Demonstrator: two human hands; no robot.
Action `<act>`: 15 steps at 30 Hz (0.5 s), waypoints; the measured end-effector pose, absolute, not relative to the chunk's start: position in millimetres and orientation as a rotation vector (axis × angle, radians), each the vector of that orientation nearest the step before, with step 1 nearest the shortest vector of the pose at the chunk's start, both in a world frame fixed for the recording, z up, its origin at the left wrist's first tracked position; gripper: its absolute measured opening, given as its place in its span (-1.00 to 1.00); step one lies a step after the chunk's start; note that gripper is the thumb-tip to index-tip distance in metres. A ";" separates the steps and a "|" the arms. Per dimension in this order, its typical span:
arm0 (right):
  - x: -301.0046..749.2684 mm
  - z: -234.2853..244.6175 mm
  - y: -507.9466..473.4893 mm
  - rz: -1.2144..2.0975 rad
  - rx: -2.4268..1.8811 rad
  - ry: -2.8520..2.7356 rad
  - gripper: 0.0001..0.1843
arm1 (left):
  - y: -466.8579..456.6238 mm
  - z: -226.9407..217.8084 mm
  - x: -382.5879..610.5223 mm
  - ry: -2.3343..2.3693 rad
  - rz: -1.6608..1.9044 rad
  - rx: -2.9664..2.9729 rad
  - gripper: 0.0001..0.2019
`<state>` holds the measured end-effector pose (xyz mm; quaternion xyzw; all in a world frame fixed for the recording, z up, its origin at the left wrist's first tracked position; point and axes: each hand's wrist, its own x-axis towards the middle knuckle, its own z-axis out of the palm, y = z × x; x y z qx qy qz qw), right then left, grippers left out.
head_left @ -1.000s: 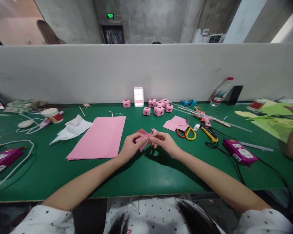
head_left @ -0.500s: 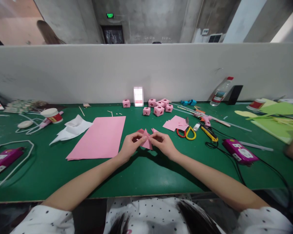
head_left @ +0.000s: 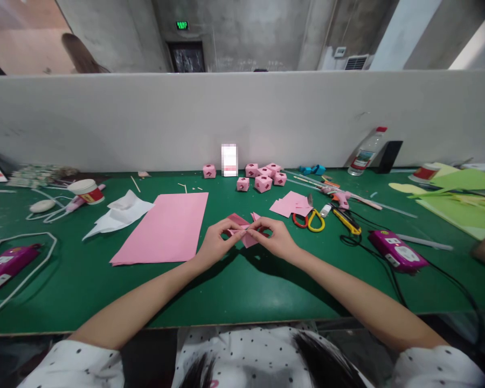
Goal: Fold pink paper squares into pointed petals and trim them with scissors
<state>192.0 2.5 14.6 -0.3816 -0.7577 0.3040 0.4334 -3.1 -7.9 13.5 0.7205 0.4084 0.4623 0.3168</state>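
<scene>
A partly folded piece of pink paper is held just above the green table between my two hands. My left hand pinches its left side with thumb and fingers. From the right, my right hand pinches the same piece, and the thumbs nearly meet at its middle. Fingers cover much of the folds. Beyond my hands stand several folded pink paper cubes with dark openings in their faces. A stack of pink paper sheets lies left of my left hand. Small pink paper pieces lie beyond my right hand.
Scissors with red and yellow handles, a yellow utility knife and a pink glue gun lie to the right. A purple power strip trails black cable. Crumpled white paper and a paper cup are left. A phone leans against the partition.
The pointed flap that stood up between my fingers is now folded down. My thumbs have come closer together over the pink paper. Things on the table stay as they were.
</scene>
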 end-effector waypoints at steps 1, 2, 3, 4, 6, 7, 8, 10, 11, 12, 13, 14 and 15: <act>192.5 14.3 3.5 0.765 -0.951 -1.892 -0.82 | -7.3 13.2 -3.3 1.084 1.214 1.889 -0.81; 193.0 14.0 4.7 0.780 -0.953 -1.891 -0.81 | -6.8 13.1 -3.5 1.094 1.210 1.880 -0.80; 193.5 13.7 5.8 0.798 -0.956 -1.889 -0.81 | -6.2 12.9 -3.7 1.104 1.205 1.872 -0.79; 194.0 13.3 6.9 0.816 -0.957 -1.887 -0.80 | -5.6 12.9 -3.9 1.113 1.199 1.866 -0.78; 195.0 12.6 8.7 0.829 -0.960 -1.887 -0.79 | -4.4 12.6 -4.3 1.126 1.183 1.863 -0.76; 195.4 12.3 9.2 0.824 -0.961 -1.892 -0.79 | -3.9 12.4 -4.4 1.126 1.171 1.867 -0.76; 195.7 12.1 9.4 0.812 -0.963 -1.902 -0.79 | -3.5 12.2 -4.4 1.120 1.157 1.879 -0.75; 195.8 11.9 9.2 0.775 -0.970 -1.939 -0.79 | -3.4 12.4 -4.2 1.090 1.131 1.929 -0.75; 195.7 12.0 8.8 0.749 -0.973 -1.961 -0.79 | -3.8 12.7 -4.0 1.070 1.125 1.965 -0.76; 195.5 12.2 8.3 0.722 -0.975 -1.982 -0.79 | -4.4 13.4 -3.8 1.054 1.126 2.002 -0.77; 195.4 12.4 7.9 0.692 -0.975 -1.998 -0.79 | -5.2 14.2 -3.6 1.049 1.133 2.033 -0.78; 195.4 12.8 7.6 0.661 -0.974 -2.008 -0.79 | -6.0 15.1 -3.4 1.053 1.143 2.055 -0.78; 195.7 13.3 7.6 0.633 -0.969 -2.014 -0.79 | -6.8 15.9 -3.3 1.063 1.156 2.067 -0.79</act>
